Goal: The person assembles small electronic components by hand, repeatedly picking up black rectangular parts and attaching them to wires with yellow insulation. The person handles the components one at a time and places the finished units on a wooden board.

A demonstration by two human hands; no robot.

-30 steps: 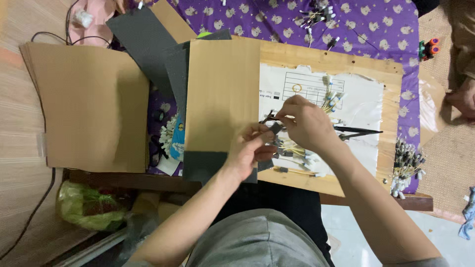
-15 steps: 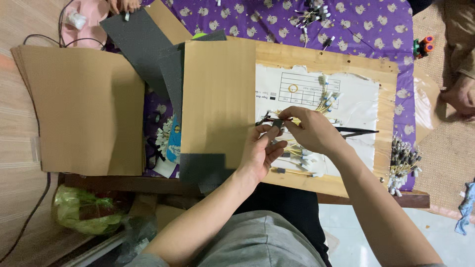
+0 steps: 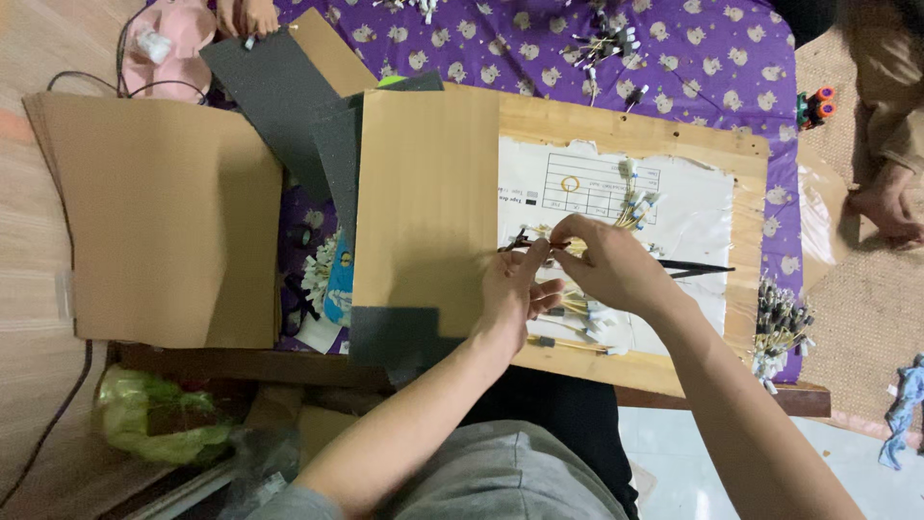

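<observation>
The left hand (image 3: 515, 289) and right hand (image 3: 602, 265) meet over a wooden board (image 3: 664, 144), their fingertips too small and closely bunched to show what they pinch among the thin black wires (image 3: 525, 241). The printed sheet (image 3: 674, 217) carries markings too fine to make out. At 3 o'clock, another person's hand (image 3: 885, 202) is partly cut by the frame's edge. At 12 o'clock, a third hand (image 3: 248, 14) is cropped at the top. The purple cloth (image 3: 712, 58) lies partly hidden under the board.
</observation>
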